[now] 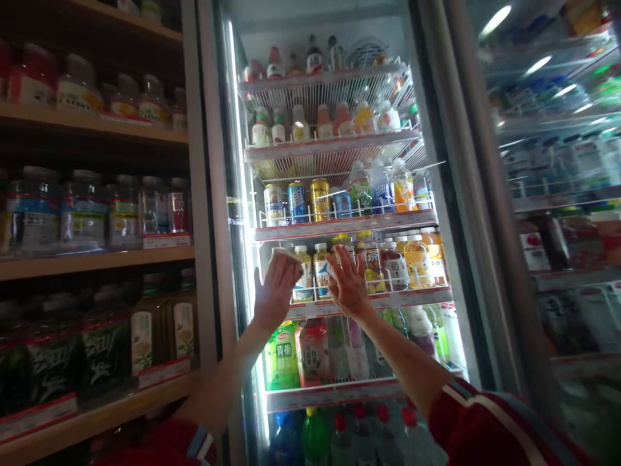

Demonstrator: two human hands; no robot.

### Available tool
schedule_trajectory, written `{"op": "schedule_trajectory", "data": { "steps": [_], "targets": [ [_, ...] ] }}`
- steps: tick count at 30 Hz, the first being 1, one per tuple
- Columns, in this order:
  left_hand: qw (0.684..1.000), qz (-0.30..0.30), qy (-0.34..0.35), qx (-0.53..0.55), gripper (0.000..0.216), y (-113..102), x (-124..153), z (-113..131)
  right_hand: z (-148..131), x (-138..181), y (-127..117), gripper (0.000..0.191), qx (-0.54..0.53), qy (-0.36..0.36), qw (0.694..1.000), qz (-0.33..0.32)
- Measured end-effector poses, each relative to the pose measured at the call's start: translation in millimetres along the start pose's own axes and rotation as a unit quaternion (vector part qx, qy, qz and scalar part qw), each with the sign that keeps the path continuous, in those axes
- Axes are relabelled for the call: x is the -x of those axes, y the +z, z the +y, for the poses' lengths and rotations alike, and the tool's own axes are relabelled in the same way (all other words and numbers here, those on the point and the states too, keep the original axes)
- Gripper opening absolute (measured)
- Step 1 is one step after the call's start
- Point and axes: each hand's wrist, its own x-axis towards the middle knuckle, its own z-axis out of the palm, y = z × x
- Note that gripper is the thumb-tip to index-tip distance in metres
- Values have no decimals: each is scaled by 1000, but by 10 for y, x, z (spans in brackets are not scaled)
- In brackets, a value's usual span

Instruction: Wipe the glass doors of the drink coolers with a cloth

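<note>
My left hand (275, 294) is raised at the left end of a lit cooler shelf, its back toward me and the little finger spread outward. Its other fingers are closed around a pale thing (290, 254) at the fingertips, too blurred to name. Just right of it stand two bottles with pale labels, a left one (303, 275) and a right one (321, 268). My right hand (348, 281) reaches up to the same row with its fingers apart, holding nothing that I can see. It partly covers the bottles behind it; contact is unclear.
More bottles (418, 262) fill this shelf's right side, behind a white wire rail. Cans (319, 197) stand one shelf above; a green pack (282, 356) and bottles stand below. The cooler's side frames (473, 194) flank my arms. Stocked wooden shelves (97, 259) are at left.
</note>
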Motion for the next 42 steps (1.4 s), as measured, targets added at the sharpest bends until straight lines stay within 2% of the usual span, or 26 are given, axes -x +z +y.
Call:
{"op": "schedule_trajectory", "data": {
  "steps": [3,5,7,11,13,17,19,24,27,30,33,38,42],
  "targets": [
    [995,26,-100,-11,48,-31,14,-192,3,0,7,50,-3,-2,1000,-6],
    [991,28,-131,-4,49,-18,22,-183,4,4,12,50,-6,-2,1000,-12],
    [994,13,-108,11,48,10,28,-68,6,10,16,50,-7,0,1000,-22],
    [999,-25,-21,26,45,10,35,123,7,13,17,51,-1,3,999,-33],
    [999,-30,-28,22,44,-30,40,72,5,6,12,50,6,5,999,-37],
    [992,1,-128,3,44,-76,62,-122,8,-7,-10,48,16,12,998,-60],
    [989,8,-146,10,46,-42,66,-102,-3,-14,-26,46,17,12,997,-68],
    [993,-12,-74,93,50,110,-27,294,-195,-102,-33,42,-18,-16,999,-48],
    [986,-32,-48,158,57,80,-81,399,-366,-201,-8,41,-71,-56,994,-59],
    [983,-52,-9,177,69,-62,5,256,-475,-261,29,42,-80,-46,992,-90],
    [991,-49,24,121,75,-188,179,58,-551,-258,88,42,-52,-24,992,-112],
    [998,-41,-26,39,65,-194,282,-1,-614,-205,169,36,-21,-10,995,-93],
    [997,-41,-60,29,62,-150,284,-33,-335,-120,66,35,-2,-12,997,-78]
  ]
}}
